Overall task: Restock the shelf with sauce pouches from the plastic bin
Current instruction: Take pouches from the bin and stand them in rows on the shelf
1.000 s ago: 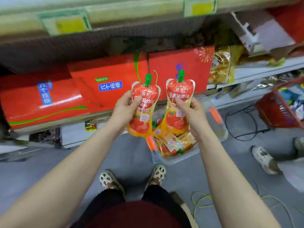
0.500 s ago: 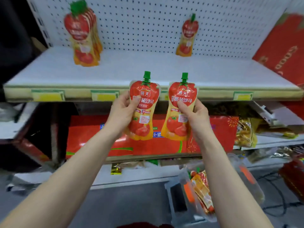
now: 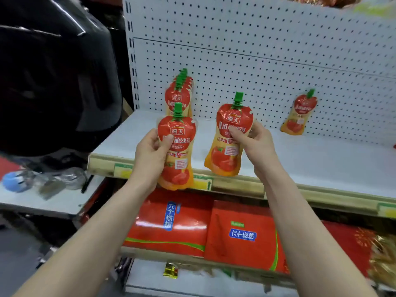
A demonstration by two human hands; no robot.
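2 held, L hand (image 3: 147, 159): L pouch (image 3: 180, 166), R hand (image 3: 259, 144): R pouch (image 3: 225, 159)

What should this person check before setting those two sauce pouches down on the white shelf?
1. Grip of the left hand on the left pouch: ok, thumb across its front.
2. Grip of the right hand on the right pouch: ok, pinched near its upper half.
3. Green caps point up: ok, though the right pouch tilts slightly.
4. Bare shelf between the row of pouches and the lone pouch: ok.
5. The row of pouches stands steady: cannot tell.
6. Pouches left in the plastic bin: cannot tell, it is out of view.
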